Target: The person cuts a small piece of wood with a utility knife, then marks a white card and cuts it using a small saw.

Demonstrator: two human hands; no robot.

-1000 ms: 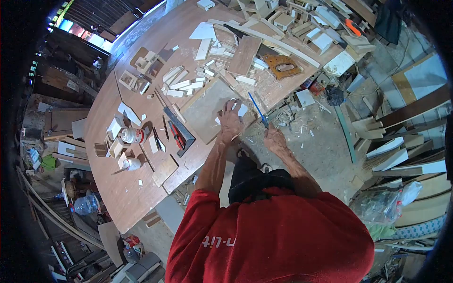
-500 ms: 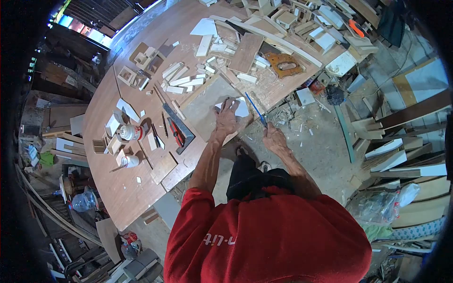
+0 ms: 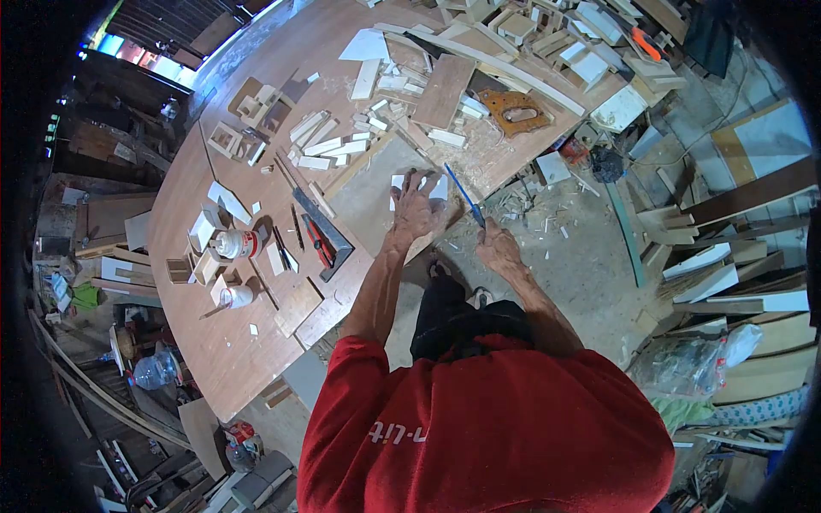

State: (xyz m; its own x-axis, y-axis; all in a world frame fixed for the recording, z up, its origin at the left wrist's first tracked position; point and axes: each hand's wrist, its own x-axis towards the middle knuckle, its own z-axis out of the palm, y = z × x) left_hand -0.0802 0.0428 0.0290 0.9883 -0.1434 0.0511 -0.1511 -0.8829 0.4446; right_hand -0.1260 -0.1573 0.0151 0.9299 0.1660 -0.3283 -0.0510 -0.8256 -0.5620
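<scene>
**White piece (image 3: 439,186) pinned flat on the bench**

I see the left hand (image 3: 416,209) spread open, palm down on the white piece. The piece lies on a grey board (image 3: 363,192) at the near edge of the table (image 3: 214,342). The right hand (image 3: 498,248) is closed around the near end of a blue pencil (image 3: 463,195), which points far, just right of the piece. I judge the piece thin, light and stiff, likely to slide. Press it flat, or take it by its edges.

We lay our left hand (image 3: 416,214) flat on a white piece (image 3: 439,185) | piece on grey board (image 3: 368,192) at surface (image 3: 214,333) edge | our right hand (image 3: 496,248) grips a blue pencil (image 3: 464,195)
</scene>
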